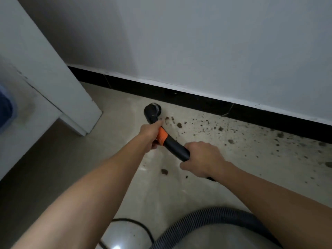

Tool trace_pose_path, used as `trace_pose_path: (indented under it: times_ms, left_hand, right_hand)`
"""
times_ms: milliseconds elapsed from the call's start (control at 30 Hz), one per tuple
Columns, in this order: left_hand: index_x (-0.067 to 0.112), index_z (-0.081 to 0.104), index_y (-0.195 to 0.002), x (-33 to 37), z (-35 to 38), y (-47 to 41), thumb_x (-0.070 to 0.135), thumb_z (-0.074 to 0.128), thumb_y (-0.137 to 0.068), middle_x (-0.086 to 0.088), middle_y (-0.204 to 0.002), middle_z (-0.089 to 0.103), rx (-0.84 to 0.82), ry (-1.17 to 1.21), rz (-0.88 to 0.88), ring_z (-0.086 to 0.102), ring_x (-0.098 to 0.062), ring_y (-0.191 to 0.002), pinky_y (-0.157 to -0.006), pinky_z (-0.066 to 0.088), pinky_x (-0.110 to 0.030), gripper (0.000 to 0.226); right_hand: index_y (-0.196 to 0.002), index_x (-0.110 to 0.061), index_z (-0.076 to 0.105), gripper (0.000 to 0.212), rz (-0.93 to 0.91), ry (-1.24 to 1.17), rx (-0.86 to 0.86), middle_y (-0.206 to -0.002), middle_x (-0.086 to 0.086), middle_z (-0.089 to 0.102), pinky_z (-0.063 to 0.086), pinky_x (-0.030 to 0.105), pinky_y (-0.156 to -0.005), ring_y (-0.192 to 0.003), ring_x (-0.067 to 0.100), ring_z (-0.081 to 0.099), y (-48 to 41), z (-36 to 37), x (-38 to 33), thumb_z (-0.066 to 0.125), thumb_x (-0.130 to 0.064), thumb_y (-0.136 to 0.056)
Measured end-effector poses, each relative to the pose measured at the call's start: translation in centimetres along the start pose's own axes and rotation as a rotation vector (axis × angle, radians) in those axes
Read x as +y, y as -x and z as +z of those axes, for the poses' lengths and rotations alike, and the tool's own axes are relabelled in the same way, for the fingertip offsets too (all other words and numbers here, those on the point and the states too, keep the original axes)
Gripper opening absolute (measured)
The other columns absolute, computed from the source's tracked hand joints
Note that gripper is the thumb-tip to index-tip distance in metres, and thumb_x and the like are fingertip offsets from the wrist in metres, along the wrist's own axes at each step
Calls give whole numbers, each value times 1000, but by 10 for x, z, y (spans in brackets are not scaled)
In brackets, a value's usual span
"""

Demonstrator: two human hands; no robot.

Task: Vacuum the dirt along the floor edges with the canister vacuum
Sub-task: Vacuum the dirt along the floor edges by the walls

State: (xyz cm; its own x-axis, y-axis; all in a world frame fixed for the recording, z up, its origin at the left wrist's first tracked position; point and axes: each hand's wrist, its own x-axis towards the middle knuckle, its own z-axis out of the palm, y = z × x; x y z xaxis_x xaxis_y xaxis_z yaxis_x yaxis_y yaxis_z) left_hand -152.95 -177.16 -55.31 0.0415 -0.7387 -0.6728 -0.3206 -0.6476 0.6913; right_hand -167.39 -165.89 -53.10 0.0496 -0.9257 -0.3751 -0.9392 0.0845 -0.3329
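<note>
Edge sweep under way. Left hand (150,135) and right hand (203,159) wrap their fingers round the black orange-collared vacuum wand (177,149). The round black brush nozzle (152,110) is on the floor near the black baseboard (197,103). Brown dirt crumbs (230,141) lie along the baseboard; next move probably means dragging the nozzle rightward.

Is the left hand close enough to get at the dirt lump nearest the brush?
Probably yes. The left hand grips the wand by its orange collar, and the dirt lump lies on the floor just to its right, with nothing between them.
</note>
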Motion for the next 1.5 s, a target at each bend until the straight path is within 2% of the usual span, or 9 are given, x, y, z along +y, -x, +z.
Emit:
trace_pose_path:
  times_ms: [200, 333, 467, 600, 833, 967, 1133, 1333, 1500]
  left_hand:
    - [8, 54, -96, -88, -46, 73, 43, 55, -93, -11, -72, 59, -15, -59, -144, 56, -22, -55, -53, 39, -26, 34]
    - [9, 49, -88, -137, -32, 115, 42, 55, -94, -9, -60, 55, -36, 67, -194, 51, -20, -43, -41, 34, -22, 34]
    - [8, 49, -91, -166, 0, 150, 41, 55, -95, -8, -55, 53, -46, 153, -223, 48, -19, -40, -38, 32, -20, 34]
    - [7, 51, -97, -181, 33, 167, 44, 55, -94, -7, -52, 56, -82, 177, -246, 49, -18, -37, -36, 34, -19, 38]
    - [7, 51, -99, -158, 71, 158, 43, 55, -94, -7, -55, 55, -134, 152, -217, 49, -16, -34, -36, 34, -19, 36]
    - [8, 50, -96, -136, 73, 136, 43, 56, -94, -8, -57, 54, -145, 147, -191, 47, -16, -37, -39, 35, -20, 36]
    - [8, 47, -98, -101, 77, 98, 44, 57, -93, -9, -60, 52, -154, 126, -155, 46, -17, -37, -37, 36, -19, 37]
    - [9, 49, -105, -58, 91, 52, 42, 61, -91, -10, -72, 55, -186, 109, -113, 47, -17, -46, -43, 41, -25, 37]
    - [11, 49, -103, -27, 106, 22, 41, 62, -91, -9, -74, 53, -195, 82, -84, 47, -17, -48, -43, 41, -24, 35]
  right_hand:
    - [-95, -27, 52, 24, -209, 107, -132, -80, -6, 50, 36, 28, -57, -72, 17, 51, 69, 38, -19, 62, -40, -78]
    - [-89, -27, 46, 22, -286, 180, -198, -74, -8, 45, 31, 27, -53, -72, 18, 49, 111, 51, -2, 61, -40, -79]
    - [-101, -28, 55, 28, -316, 257, -226, -84, -4, 52, 39, 31, -64, -73, 18, 49, 147, 47, 26, 60, -44, -79]
    - [-107, -30, 57, 32, -306, 308, -232, -83, -6, 51, 37, 31, -63, -72, 18, 48, 172, 43, 56, 58, -44, -77]
    - [-93, -33, 51, 22, -208, 294, -232, -79, -8, 50, 34, 30, -58, -72, 16, 50, 179, 32, 84, 58, -47, -77]
    - [-96, -30, 56, 25, -175, 252, -206, -75, -11, 51, 33, 24, -54, -72, 14, 53, 158, 25, 85, 61, -46, -77]
    - [-95, -30, 57, 26, -105, 208, -157, -81, -7, 58, 37, 27, -57, -74, 15, 57, 123, 16, 87, 64, -45, -74]
    - [-90, -30, 53, 23, -10, 146, -108, -78, -7, 58, 34, 26, -56, -69, 12, 55, 82, 4, 99, 65, -44, -76]
    - [-92, -29, 54, 23, 52, 116, -89, -79, -5, 58, 36, 25, -56, -69, 11, 55, 54, -8, 109, 66, -43, -78]
